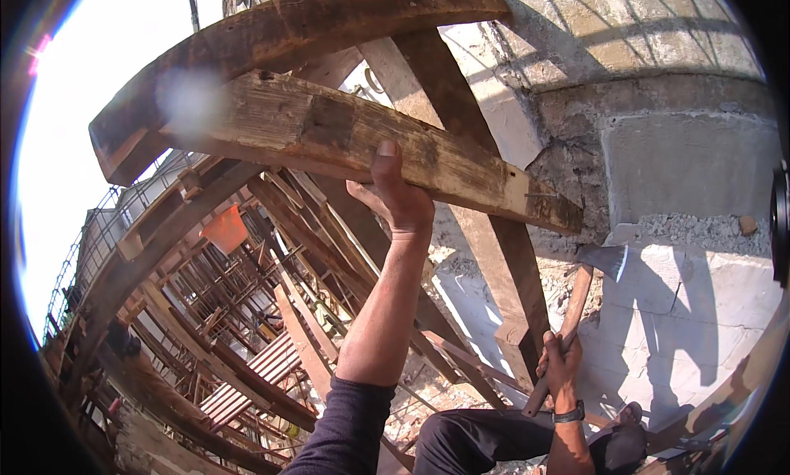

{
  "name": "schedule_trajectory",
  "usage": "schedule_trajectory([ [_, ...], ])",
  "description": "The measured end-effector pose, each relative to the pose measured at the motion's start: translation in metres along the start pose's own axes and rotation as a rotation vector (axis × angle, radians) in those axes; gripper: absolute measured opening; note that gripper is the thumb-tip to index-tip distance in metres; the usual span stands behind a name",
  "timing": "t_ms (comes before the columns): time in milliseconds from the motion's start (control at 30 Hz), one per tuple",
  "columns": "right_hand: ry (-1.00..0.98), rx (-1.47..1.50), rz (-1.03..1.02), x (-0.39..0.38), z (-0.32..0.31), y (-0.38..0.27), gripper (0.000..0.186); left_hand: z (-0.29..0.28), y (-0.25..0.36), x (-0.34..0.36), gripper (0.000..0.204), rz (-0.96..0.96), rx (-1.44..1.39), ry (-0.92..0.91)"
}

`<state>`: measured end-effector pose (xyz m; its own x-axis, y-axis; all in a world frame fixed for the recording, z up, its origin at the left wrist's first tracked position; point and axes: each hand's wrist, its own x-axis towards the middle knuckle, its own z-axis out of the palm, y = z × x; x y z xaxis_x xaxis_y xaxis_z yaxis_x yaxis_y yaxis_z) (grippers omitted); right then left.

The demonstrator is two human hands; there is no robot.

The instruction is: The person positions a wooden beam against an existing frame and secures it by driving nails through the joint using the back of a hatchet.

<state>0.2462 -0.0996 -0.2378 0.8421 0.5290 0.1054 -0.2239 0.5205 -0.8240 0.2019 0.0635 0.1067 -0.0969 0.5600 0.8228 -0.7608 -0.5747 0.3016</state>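
My left hand [395,195] is closed on the lower edge of a weathered wooden beam [329,129], its thumb pressed flat on the face. The beam slants down to the right, and what looks like a nail sticks out near its lower end. Lower right, my right hand [561,366] is wrapped round the wooden handle of an axe [578,302]. The axe head points up, just below the beam's right end and apart from it, with its bright edge to the right. A dark watch sits on my right wrist.
A thick curved timber [296,34] runs above the beam. Behind it, a post [494,261] leans across. Rough masonry with a grey plastered panel [691,166] stands at right. Far below left are many timbers, scaffolding and an orange bucket [225,228].
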Motion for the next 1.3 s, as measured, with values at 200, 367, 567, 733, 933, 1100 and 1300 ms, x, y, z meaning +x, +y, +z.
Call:
schedule_trajectory([
  [200,0.019,-0.001,0.064,0.0,-0.002,0.002,0.031,0.002,0.002,-0.001,0.043,-0.012,-0.009,-0.021],
  [367,0.013,0.0,0.068,0.004,-0.005,0.011,0.031,0.008,-0.001,0.002,0.046,0.018,-0.038,-0.024],
  [567,-0.004,0.01,0.094,0.003,-0.002,0.007,0.032,0.015,-0.001,0.003,0.054,0.029,-0.006,0.006],
  [733,-0.001,-0.011,0.085,0.003,0.003,0.003,0.033,0.012,0.002,0.007,0.051,0.037,-0.017,-0.07],
  [933,0.002,-0.005,0.059,0.0,0.01,0.001,0.035,0.014,0.009,-0.001,0.042,0.055,0.017,-0.116],
  [1100,-0.122,-0.049,-0.183,0.006,0.046,-0.069,0.036,0.01,-0.001,0.001,0.038,-0.013,-0.076,-0.005],
  [1300,-0.447,-0.131,-0.42,-0.001,0.112,-0.198,0.045,0.017,0.017,-0.006,0.054,0.055,-0.124,-0.089],
])
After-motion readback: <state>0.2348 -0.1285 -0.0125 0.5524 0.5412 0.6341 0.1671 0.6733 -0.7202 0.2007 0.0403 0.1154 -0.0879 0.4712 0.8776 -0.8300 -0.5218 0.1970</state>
